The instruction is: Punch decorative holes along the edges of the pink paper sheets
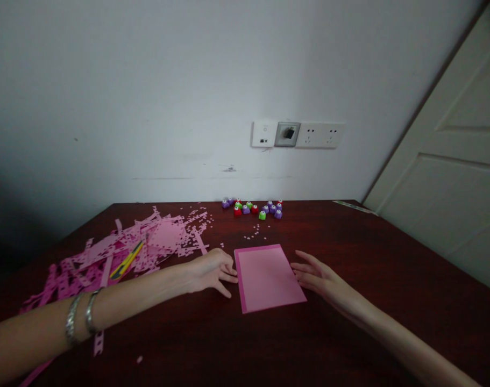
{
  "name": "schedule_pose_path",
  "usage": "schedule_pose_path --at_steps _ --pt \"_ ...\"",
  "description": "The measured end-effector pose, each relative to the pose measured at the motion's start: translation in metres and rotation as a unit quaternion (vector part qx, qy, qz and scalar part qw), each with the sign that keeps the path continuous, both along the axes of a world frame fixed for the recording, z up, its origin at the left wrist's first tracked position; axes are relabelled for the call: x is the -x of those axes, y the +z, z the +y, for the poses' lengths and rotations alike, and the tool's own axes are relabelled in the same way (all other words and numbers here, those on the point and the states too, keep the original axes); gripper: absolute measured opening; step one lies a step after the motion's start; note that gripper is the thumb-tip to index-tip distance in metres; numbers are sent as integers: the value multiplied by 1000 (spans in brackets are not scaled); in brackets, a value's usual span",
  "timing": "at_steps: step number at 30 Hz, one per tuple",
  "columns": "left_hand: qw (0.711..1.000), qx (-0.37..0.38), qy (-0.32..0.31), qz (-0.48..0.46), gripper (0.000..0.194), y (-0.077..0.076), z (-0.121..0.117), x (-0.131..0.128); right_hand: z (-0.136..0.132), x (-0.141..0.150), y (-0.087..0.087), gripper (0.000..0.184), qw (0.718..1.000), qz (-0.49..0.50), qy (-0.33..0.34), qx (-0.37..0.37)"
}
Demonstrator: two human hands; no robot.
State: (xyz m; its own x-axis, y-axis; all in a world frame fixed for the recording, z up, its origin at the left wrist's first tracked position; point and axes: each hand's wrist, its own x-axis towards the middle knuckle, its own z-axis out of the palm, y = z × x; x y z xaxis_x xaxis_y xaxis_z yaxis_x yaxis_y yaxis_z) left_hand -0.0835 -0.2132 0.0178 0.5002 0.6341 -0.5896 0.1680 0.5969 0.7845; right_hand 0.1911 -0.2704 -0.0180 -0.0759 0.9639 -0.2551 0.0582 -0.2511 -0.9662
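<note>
Pale wall (168,97) along the far side, scuffed low down. Before it, dark red-brown table (390,269), right edge slanting outward toward the near side, with wide room across that half. White panelled door (450,188) beyond the right edge. On the left half, big loose heap of pink paper scraps (168,235), mostly punched strips, crowding toward the left edge and leaving less room there.

Near the middle, pink sheets (269,279) lying flat between both hands: paler one on top, darker pink showing along left and upper edges. Row of socket plates (319,135) low on the wall.

Left hand (218,271) at the sheets' left edge, fingers parted and slightly bent; right hand (311,273) at the opposite edge, fingers extended; hard to tell whether in contact with the paper or just beside it.

Yellow cutter (127,260) atop the scraps. Small red, green and purple pieces (262,215) clustered near the back edge; tiny pink paper bits (256,231) between them and the sheets.
</note>
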Motion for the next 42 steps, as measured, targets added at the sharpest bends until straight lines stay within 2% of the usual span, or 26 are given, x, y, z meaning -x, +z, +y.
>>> schedule_pose_path --at_steps 3,5,6,8,9,12,15,18,22,24,27,29,33,36,38,39,42 --pt "1000 2 -10 8 21 0 3 -4 0 -5 -5 78 1000 -19 10 -15" --pt "999 -13 -38 26 25 0 7 -6 2 -10 -10 75 996 -72 21 -40" --pt "997 -38 -52 50 28 -1 10 -7 3 -12 -13 73 992 -112 24 -59" --pt "979 -138 -76 125 38 -3 20 -7 7 -17 -16 68 973 -199 29 -113" --pt "960 -208 -89 168 42 -5 26 -7 11 -19 -15 64 960 -237 37 -144" --pt "869 -401 -132 259 44 -12 48 -7 31 -23 -8 54 918 -312 94 -226" --pt "783 -517 -170 301 44 -18 62 -15 61 -22 3 54 873 -366 171 -274" --pt "718 -566 -219 342 55 -19 65 -30 91 -15 8 62 840 -400 248 -268" --pt "669 -544 -294 412 72 -15 62 -50 116 -4 6 61 808 -434 301 -260" --pt "655 -534 -318 431 75 -13 62 -57 122 -1 5 59 799 -451 316 -244" --pt "664 -505 -323 446 84 -10 67 -63 124 3 8 59 787 -477 334 -203" --pt "678 -483 -315 456 82 -10 71 -67 124 6 12 61 778 -498 339 -180" --pt "693 -472 -322 440 49 -13 77 -71 123 16 23 60 757 -539 340 -144" --pt "722 -479 -317 387 36 -15 81 -68 123 19 27 45 748 -549 351 -126" --pt "751 -480 -307 335 27 -12 83 -62 122 16 27 33 759 -529 356 -131" --pt "768 -479 -295 307 23 -9 84 -58 122 13 27 29 774 -508 351 -142" --pt "833 -471 -207 201 16 5 86 -44 116 2 30 27 850 -390 303 -187"
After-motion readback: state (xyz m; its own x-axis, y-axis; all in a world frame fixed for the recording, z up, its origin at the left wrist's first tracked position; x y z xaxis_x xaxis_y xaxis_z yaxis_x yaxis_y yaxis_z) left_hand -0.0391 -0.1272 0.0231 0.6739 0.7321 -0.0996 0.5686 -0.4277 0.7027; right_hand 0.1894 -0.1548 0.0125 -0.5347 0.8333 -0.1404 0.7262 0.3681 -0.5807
